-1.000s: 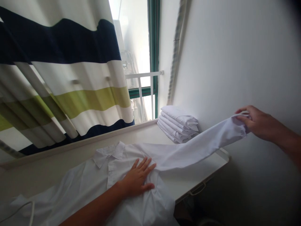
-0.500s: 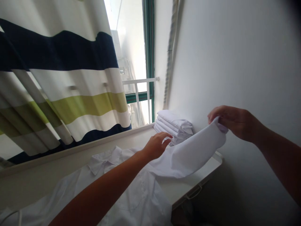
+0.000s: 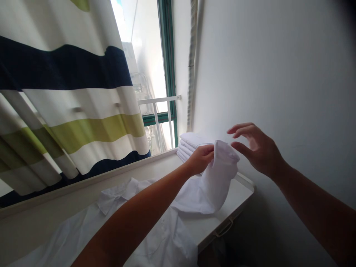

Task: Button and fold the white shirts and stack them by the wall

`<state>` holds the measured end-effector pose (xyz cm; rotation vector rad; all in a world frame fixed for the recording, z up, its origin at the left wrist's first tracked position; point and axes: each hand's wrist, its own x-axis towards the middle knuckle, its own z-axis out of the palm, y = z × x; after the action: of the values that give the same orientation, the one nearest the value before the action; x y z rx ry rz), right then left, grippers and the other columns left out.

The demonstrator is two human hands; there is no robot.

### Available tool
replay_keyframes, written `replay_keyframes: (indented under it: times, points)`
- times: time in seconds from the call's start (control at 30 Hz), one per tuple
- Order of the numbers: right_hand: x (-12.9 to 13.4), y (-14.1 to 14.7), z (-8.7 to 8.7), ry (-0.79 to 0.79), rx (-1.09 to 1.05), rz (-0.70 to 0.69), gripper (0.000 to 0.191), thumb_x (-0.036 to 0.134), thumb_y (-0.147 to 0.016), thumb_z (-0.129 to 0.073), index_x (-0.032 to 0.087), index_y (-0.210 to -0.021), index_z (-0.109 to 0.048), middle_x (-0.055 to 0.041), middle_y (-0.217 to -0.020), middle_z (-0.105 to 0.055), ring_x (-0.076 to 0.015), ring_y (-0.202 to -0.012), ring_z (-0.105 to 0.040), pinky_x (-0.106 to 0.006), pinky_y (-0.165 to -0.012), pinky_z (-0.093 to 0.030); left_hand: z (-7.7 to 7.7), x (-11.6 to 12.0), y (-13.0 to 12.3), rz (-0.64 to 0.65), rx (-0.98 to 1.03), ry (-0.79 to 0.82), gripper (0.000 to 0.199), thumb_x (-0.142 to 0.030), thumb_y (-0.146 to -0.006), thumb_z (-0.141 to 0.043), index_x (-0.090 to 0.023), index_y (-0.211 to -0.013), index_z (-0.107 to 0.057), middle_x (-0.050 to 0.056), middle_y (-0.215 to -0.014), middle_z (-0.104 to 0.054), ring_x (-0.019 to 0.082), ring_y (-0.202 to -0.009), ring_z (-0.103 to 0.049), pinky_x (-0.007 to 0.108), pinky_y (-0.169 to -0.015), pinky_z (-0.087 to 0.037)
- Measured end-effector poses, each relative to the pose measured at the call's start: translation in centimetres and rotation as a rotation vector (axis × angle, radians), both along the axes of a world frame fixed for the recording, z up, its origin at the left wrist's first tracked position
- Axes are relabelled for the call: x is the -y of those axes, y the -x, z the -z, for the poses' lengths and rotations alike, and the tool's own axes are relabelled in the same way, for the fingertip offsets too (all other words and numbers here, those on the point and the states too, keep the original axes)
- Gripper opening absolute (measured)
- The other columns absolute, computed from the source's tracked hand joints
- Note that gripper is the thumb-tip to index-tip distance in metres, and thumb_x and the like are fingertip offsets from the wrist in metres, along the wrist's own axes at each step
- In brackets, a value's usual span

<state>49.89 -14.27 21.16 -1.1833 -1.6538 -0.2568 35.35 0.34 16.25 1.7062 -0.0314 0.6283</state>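
Note:
A white collared shirt (image 3: 167, 233) lies spread over the white surface, its collar toward the window side. One sleeve is raised off the surface, and my left hand (image 3: 201, 159) pinches it near the cuff (image 3: 226, 152). My left fingertips are partly hidden behind the cloth. Just right of the cuff, my right hand (image 3: 257, 148) is open, thumb and fingers apart, holding nothing. Behind my left hand sits a stack of folded white shirts (image 3: 185, 144), partly covered by that hand and the sleeve.
The white tabletop (image 3: 241, 189) has a raised rim and a handle (image 3: 224, 228) on its near right side. A striped curtain (image 3: 91, 133) hangs at the left beside a window with a white railing (image 3: 158, 100). A plain wall (image 3: 264, 74) stands on the right.
My left hand has moved right and taken hold of the sleeve near the cuff. My right hand has let go of it and opened. The cuff end has shifted left and stands more upright.

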Motion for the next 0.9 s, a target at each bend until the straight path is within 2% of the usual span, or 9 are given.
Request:
replay_keyframes:
  times: [0.13, 0.23, 0.33, 0.5, 0.6, 0.7, 0.8, 0.9]
  points:
    - [1.6, -0.9, 1.2, 0.083, 0.286, 0.232, 0.034, 0.057, -0.092, -0.062, 0.027, -0.107, -0.069, -0.0086, -0.119, -0.062, -0.0321, -0.114, -0.059, -0.056, -0.099, -0.049, 0.0, -0.1, -0.4, -0.124, 0.025, -0.066, 0.026, -0.035, -0.092, -0.06, -0.012, -0.095, -0.071, 0.003, -0.081, -0.064, 0.014, -0.076, -0.053, 0.029, -0.073, -0.043]
    - [1.9, -1.3, 2.2, 0.169, 0.403, 0.302, 0.04, 0.058, -0.094, -0.059, 0.03, -0.121, -0.068, -0.0082, -0.128, -0.059, -0.0332, -0.119, -0.056, -0.057, -0.101, -0.045, -0.2, -0.1, -0.4, -0.155, 0.023, -0.113, 0.024, -0.033, -0.093, -0.058, -0.012, -0.092, -0.069, 0.002, -0.078, -0.062, 0.014, -0.075, -0.051, 0.028, -0.072, -0.042]
    - [1.9, -1.3, 2.3, 0.279, 0.426, 0.249, 0.041, 0.06, -0.094, -0.058, 0.031, -0.121, -0.068, -0.0067, -0.134, -0.058, -0.0324, -0.121, -0.055, -0.053, -0.098, -0.047, -0.3, 0.1, -0.2, -0.114, 0.03, -0.18, 0.022, -0.031, -0.093, -0.056, -0.012, -0.087, -0.067, 0.002, -0.078, -0.061, 0.014, -0.075, -0.05, 0.028, -0.073, -0.041]
    - [2.3, -0.6, 0.8, 0.554, 0.354, 0.173, 0.043, 0.063, -0.091, -0.059, 0.022, -0.099, -0.069, -0.0088, -0.108, -0.069, -0.0273, -0.095, -0.063, -0.043, -0.082, -0.052, -0.2, 0.6, -0.1, -0.143, 0.016, -0.29, 0.02, -0.024, -0.091, -0.054, -0.014, -0.076, -0.061, 0.0, -0.073, -0.055, 0.014, -0.075, -0.048, 0.028, -0.075, -0.041]
    - [2.5, -0.4, 0.1, 0.683, 0.328, 0.154, 0.047, 0.062, -0.089, -0.061, 0.023, -0.114, -0.067, -0.0106, -0.113, -0.071, -0.0298, -0.097, -0.065, -0.046, -0.086, -0.051, -0.2, 0.7, -0.2, -0.165, -0.013, -0.332, 0.021, -0.022, -0.093, -0.047, -0.015, -0.08, -0.062, 0.002, -0.08, -0.06, 0.016, -0.082, -0.051, 0.029, -0.079, -0.043]
    - [2.6, -0.3, -0.1, 0.709, 0.304, 0.121, 0.054, 0.063, -0.086, -0.065, 0.026, -0.124, -0.066, -0.0102, -0.122, -0.07, -0.0336, -0.107, -0.065, -0.05, -0.095, -0.049, -0.3, 0.7, -0.3, -0.202, -0.034, -0.356, 0.024, -0.023, -0.096, -0.043, -0.016, -0.079, -0.059, 0.002, -0.082, -0.061, 0.017, -0.083, -0.052, 0.03, -0.081, -0.043]
    - [2.8, -0.1, -0.2, 0.704, 0.175, 0.097, 0.049, 0.066, -0.084, -0.065, 0.024, -0.11, -0.07, -0.0096, -0.115, -0.073, -0.0334, -0.104, -0.067, -0.048, -0.092, -0.052, -0.2, 0.6, -0.4, -0.271, -0.033, -0.361, 0.029, -0.027, -0.097, -0.043, -0.019, -0.069, -0.047, -0.002, -0.071, -0.051, 0.015, -0.075, -0.046, 0.029, -0.076, -0.04]
    - [3.1, -0.2, -0.3, 0.645, -0.018, 0.069, 0.05, 0.069, -0.079, -0.07, 0.025, -0.102, -0.068, -0.0081, -0.114, -0.072, -0.0342, -0.107, -0.067, -0.046, -0.089, -0.055, 0.0, 0.4, -0.6, -0.311, -0.045, -0.33, 0.031, -0.027, -0.098, -0.042, -0.019, -0.068, -0.043, -0.003, -0.069, -0.047, 0.014, -0.072, -0.043, 0.029, -0.073, -0.038]
